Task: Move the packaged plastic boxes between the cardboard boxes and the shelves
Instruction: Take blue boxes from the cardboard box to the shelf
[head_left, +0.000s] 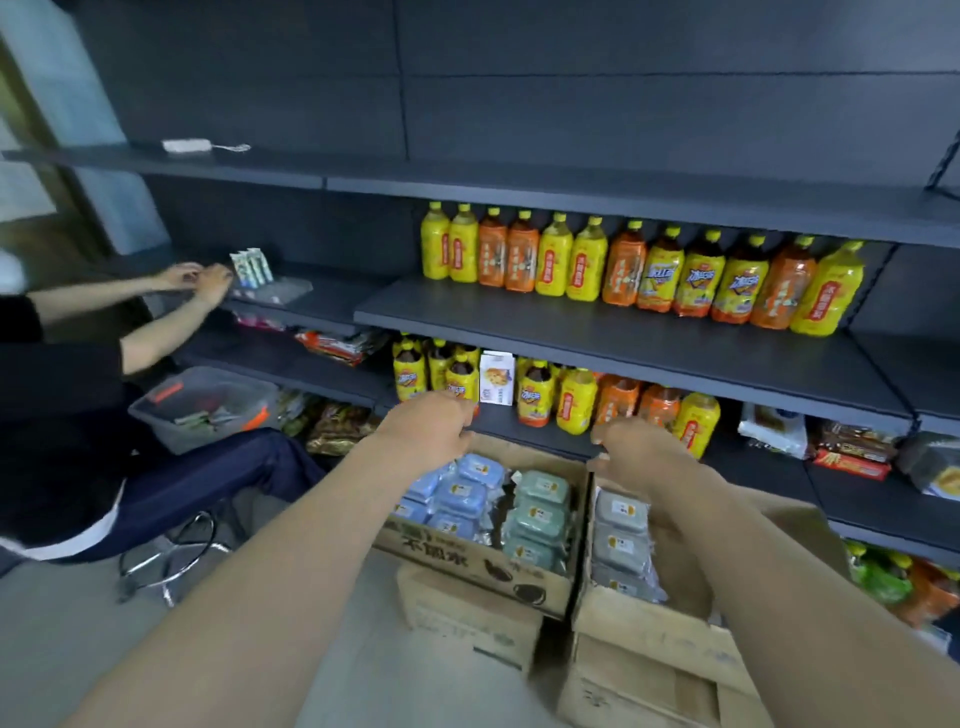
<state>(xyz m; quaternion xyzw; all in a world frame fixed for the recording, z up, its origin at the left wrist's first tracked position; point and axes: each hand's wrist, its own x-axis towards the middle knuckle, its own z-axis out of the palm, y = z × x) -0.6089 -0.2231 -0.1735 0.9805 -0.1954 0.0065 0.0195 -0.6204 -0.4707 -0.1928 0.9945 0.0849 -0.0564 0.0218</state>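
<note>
Yellow and orange drink bottles (644, 275) stand in rows, a white carton (497, 384) among the lower ones. At left, a person (78, 415) sits on a chrome stool (171, 551) beside a clear bin (202, 408).

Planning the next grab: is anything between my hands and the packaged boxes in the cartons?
Nothing visible does. The left hand is near the blue packs and green packs in the left carton, the right hand near the grey packs in the right carton; both stand open, no flap across them.

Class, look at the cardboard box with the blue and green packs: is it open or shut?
Open: the cardboard box has no cover on top; blue packs and green packs show inside.
</note>
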